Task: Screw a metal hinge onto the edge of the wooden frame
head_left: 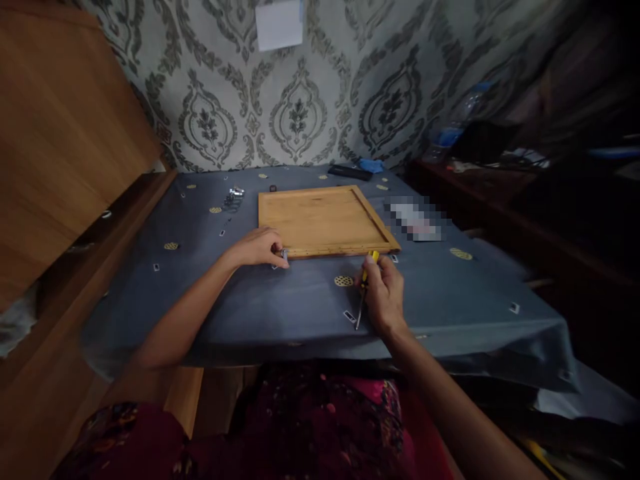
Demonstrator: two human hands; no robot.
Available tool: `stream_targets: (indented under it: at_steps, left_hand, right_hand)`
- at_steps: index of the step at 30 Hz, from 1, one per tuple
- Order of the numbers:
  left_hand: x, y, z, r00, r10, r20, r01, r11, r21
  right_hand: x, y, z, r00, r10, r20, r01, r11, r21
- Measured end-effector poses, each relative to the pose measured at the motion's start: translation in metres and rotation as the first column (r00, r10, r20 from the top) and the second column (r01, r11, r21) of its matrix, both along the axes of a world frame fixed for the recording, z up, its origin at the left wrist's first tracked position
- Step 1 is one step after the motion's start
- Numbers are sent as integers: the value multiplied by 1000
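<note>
A framed wooden panel (315, 220), like a cabinet door, lies flat on the cloth-covered table (300, 300). At its near left corner, my left hand (260, 248) pinches what looks like a small metal hinge (285, 255) against or beside the panel's edge; the fingers partly hide it. My right hand (384, 290) is closed round the yellow handle of a screwdriver (367, 277), just in front of the panel's near right corner. The screwdriver's metal shaft points down and toward me, its tip close to the tablecloth.
Small metal parts (235, 195) lie at the back left. Behind the panel are a black oblong item (350, 173) and a blue crumpled item (371, 165). A pixelated packet (417, 220) lies right of the panel. Wooden furniture (65, 127) borders the left; a plastic bottle (450, 133) stands on the right.
</note>
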State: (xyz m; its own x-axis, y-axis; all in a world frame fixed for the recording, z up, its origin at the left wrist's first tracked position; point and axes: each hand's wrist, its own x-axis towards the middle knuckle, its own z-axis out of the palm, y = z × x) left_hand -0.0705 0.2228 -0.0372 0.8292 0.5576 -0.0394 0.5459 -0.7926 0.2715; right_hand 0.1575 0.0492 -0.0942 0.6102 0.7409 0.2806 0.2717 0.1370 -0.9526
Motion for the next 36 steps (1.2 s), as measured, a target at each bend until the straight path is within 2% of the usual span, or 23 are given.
stream_targets:
  at_steps: [6,10,12,14,19,23,27,36]
  left_hand:
    - [-1,-1,-6,999,19,36,-18,1000,-23]
    - [-1,-5,-5,999,30,32,-28,998,-52]
    - [-1,-8,-2,999,34,17,-33,998,-53]
    - [0,-10,2,999,29,-21,-30,999,-35]
    - [1,-15,8,998,20,-54,-22,999,-37]
    - [3,-16,10,998,31,-54,-35,997,-73]
    - [3,-17,10,999,39,-39,-43,993,-113]
    - [-1,-16,0,999,24,25,-21,994,-107]
  right_hand:
    - [0,-10,3,996,76,-41,-78,996,-43]
    - [-3,6,20,986,139,-95,-142,989,-28]
    - [-8,24,33,961,234,-148,-224,971,82]
    - [-17,44,46,951,282,-128,-253,946,200]
    - [-39,81,66,938,334,91,-345,875,341]
    - [-41,96,67,896,365,252,-438,817,375]
    - [-34,105,64,867,379,322,-483,799,358]
    - [-26,107,47,860,401,315,-483,837,256]
